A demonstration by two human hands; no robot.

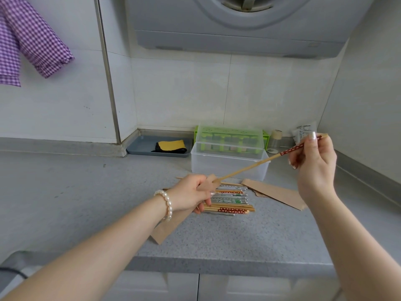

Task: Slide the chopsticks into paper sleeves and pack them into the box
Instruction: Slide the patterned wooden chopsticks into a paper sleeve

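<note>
The chopstick (pixel 249 166), light and stiff, is going tip-first toward eight o'clock into the thin, floppy sleeve (pixel 209 185) my left hand (pixel 191 196) is pinching, while my right hand (pixel 312 157) is pinching its red end.

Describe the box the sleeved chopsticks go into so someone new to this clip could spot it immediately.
On the grey countertop, look toward the back wall, right of the blue-grey tray. The clear plastic box stands there, directly in front of a green container, just beyond the loose chopsticks. Unlike the green one behind it, it is colourless, translucent and has no lid on.
</note>
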